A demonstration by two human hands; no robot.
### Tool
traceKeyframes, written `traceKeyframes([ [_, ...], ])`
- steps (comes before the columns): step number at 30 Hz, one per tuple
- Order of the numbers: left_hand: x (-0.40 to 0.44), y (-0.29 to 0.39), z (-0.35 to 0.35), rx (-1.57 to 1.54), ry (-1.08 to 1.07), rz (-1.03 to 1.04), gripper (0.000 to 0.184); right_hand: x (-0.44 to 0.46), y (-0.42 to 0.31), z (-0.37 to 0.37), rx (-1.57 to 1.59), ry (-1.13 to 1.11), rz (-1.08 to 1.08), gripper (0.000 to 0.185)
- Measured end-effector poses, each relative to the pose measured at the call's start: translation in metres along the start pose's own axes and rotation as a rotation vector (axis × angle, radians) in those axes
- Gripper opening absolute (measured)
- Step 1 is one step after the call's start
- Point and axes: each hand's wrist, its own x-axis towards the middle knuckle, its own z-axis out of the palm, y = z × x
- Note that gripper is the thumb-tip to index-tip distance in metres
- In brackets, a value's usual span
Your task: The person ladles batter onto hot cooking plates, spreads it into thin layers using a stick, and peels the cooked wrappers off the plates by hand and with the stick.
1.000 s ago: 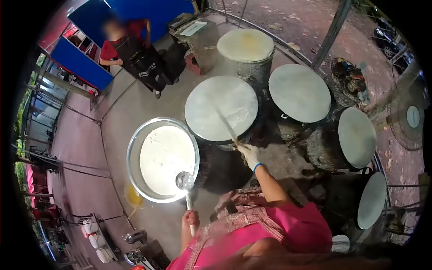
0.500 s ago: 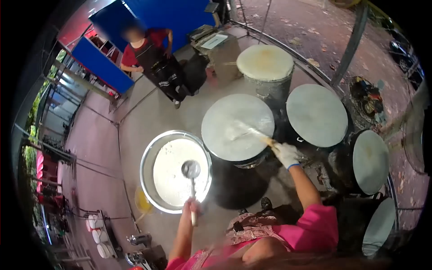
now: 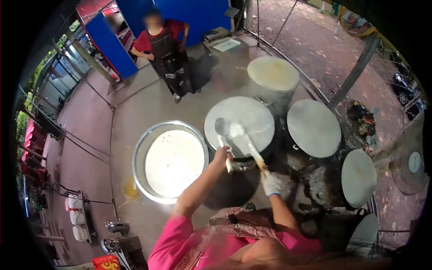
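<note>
My bare left hand (image 3: pixel 222 155) is wrapped round the handle of a metal ladle (image 3: pixel 221 126), whose bowl is over the near-left part of a round griddle (image 3: pixel 234 106) with a pale layer on it. In my right hand (image 3: pixel 271 183), in a white glove, is a wooden-handled spreader (image 3: pixel 254 155). Its whitish end reaches onto the griddle beside the ladle; whether the two tools touch, I cannot tell. To the left stands a wide metal basin (image 3: pixel 137 175) holding white batter (image 3: pixel 173 157).
Further round griddles stand at the back (image 3: pixel 273 74), the right (image 3: pixel 313 128) and the lower right (image 3: pixel 359 177). Beyond them runs a wire fence with a post (image 3: pixel 355 72). A person (image 3: pixel 166 54) in a dark apron stands past the basin. White containers (image 3: pixel 77 217) are at lower left.
My left hand has brought the ladle from above the basin rightward over the griddle. My right hand has moved nearer my body and left, the spreader now pointing more directly away from me.
</note>
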Motion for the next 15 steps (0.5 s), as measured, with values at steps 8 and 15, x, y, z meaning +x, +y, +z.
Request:
traceKeyframes([
  [8,-0.13,0.005,-0.109,-0.237,-0.185,-0.372,0.041,-0.063,-0.019,-0.013,0.016,0.489,-0.314,0.022],
  [15,-0.134,0.02,-0.122,-0.633,-0.412,-0.803,0.041,-0.073,-0.046,-0.032,0.043,0.495,-0.106,0.035],
])
